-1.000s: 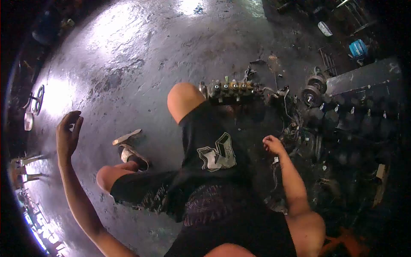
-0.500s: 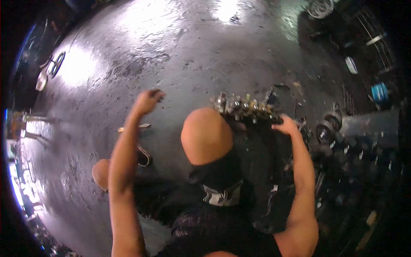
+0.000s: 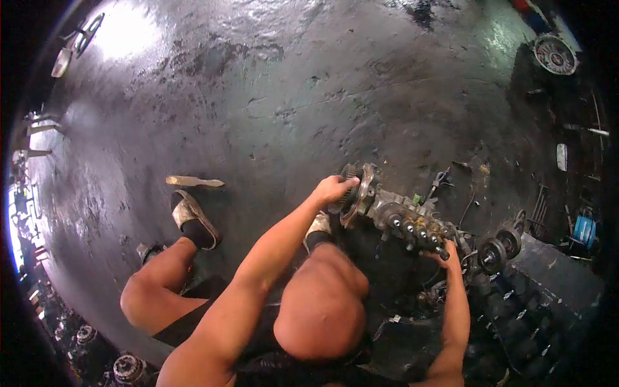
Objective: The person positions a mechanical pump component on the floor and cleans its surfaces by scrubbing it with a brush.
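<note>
Metal assembly now looks steadied from both ends: the left hand, free moments ago, has its grip clamped on the gear, the right hand clasping opposite.

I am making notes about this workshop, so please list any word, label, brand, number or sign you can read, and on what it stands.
None can be read.
Machine part: no lettering I can make out.
Blue container: any label is too small to read.
Dark clothing: any print is too dim to read.
</note>
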Tool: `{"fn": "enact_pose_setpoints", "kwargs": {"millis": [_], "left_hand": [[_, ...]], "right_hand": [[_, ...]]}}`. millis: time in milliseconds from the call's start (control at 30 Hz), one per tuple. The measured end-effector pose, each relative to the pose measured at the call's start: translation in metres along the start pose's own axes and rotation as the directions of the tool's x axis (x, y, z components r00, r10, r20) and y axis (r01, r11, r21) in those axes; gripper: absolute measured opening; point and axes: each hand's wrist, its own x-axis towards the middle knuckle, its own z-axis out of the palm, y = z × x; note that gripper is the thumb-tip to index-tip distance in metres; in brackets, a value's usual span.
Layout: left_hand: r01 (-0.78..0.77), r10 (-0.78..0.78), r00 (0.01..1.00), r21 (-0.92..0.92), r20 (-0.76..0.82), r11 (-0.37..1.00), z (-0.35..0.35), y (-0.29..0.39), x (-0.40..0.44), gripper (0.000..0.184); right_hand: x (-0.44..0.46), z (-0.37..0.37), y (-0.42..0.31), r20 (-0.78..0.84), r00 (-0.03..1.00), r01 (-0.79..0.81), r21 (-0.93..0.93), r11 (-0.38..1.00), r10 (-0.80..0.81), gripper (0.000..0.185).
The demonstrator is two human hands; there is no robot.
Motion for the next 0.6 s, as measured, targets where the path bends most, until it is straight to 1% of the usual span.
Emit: {"fn": "enact_pose_setpoints", "kwargs": {"millis": [33, 100, 133, 167, 200, 233, 267, 300, 367, 400, 433, 467, 533, 567, 600], "left_hand": [[-0.042, 0.057, 0.992, 0.129, -0.113, 0.991, 0.008, 0.002, -0.004, 0.07], [-0.1, 0.117, 0.975, 0.097, -0.19, 0.99, 0.015, -0.001, -0.017, 0.071], [-0.093, 0.107, 0.977, 0.084, -0.185, 0.992, 0.021, -0.007, -0.021, 0.071], [-0.122, 0.131, 0.959, 0.05, -0.25, 0.991, 0.027, -0.013, -0.024, 0.069], [-0.155, 0.153, 0.934, 0.018, -0.323, 0.988, 0.03, -0.017, -0.026, 0.067], [-0.187, 0.18, 0.919, 0.014, -0.35, 0.982, 0.033, -0.018, -0.028, 0.07], [-0.223, 0.213, 0.908, 0.016, -0.362, 0.975, 0.039, -0.02, -0.027, 0.073], [-0.258, 0.244, 0.891, 0.013, -0.384, 0.966, 0.043, -0.019, -0.024, 0.076], [-0.279, 0.279, 0.875, 0.06, -0.395, 0.958, 0.046, -0.023, -0.012, 0.078], [-0.36, 0.327, 0.838, 0.009, -0.437, 0.933, 0.054, -0.033, -0.001, 0.077], [-0.371, 0.351, 0.837, 0.036, -0.42, 0.928, 0.048, -0.033, -0.003, 0.073], [-0.351, 0.332, 0.839, 0.038, -0.432, 0.936, 0.041, -0.033, -0.003, 0.07], [-0.321, 0.288, 0.868, -0.016, -0.404, 0.947, 0.059, -0.037, -0.019, 0.067], [-0.294, 0.254, 0.88, -0.041, -0.401, 0.955, 0.056, -0.034, -0.016, 0.065], [-0.272, 0.229, 0.884, -0.05, -0.407, 0.961, 0.044, -0.033, -0.011, 0.063]], "right_hand": [[0.0, 0.0, -0.007, 0.017, 1.0, -0.012, -0.013, 1.0, 0.012, 0.056], [-0.002, 0.0, -0.013, -0.021, 0.999, 0.034, 0.082, 0.996, -0.033, 0.053], [-0.002, 0.003, -0.007, -0.011, 1.0, 0.026, 0.072, 0.997, -0.025, 0.053], [0.0, 0.007, 0.004, -0.03, 1.0, -0.005, 0.072, 0.997, 0.007, 0.053], [0.005, 0.011, 0.021, -0.051, 0.998, -0.028, 0.07, 0.997, 0.032, 0.053], [0.009, 0.018, 0.048, -0.04, 0.999, -0.022, 0.054, 0.998, 0.024, 0.053], [0.012, 0.022, 0.081, -0.065, 0.997, -0.034, 0.042, 0.999, 0.036, 0.05], [0.014, 0.02, 0.098, -0.089, 0.995, -0.036, 0.024, 0.999, 0.038, 0.047], [0.013, 0.015, 0.083, -0.099, 0.993, 0.049, -0.179, 0.983, -0.067, 0.037], [0.008, 0.02, 0.069, -0.182, 0.98, 0.088, 0.003, 0.996, -0.086, 0.032], [0.013, 0.028, 0.047, -0.261, 0.962, 0.134, 0.194, 0.972, -0.08, 0.028], [0.026, 0.032, 0.043, -0.23, 0.968, 0.141, 0.175, 0.974, -0.099, 0.028], [0.001, 0.023, 0.049, -0.156, 0.987, 0.014, 0.276, 0.961, 0.03, 0.019], [0.004, 0.013, 0.045, -0.157, 0.987, 0.024, 0.255, 0.967, 0.017, 0.019], [0.013, 0.012, 0.039, -0.173, 0.985, 0.054, 0.192, 0.98, -0.02, 0.02]]}}
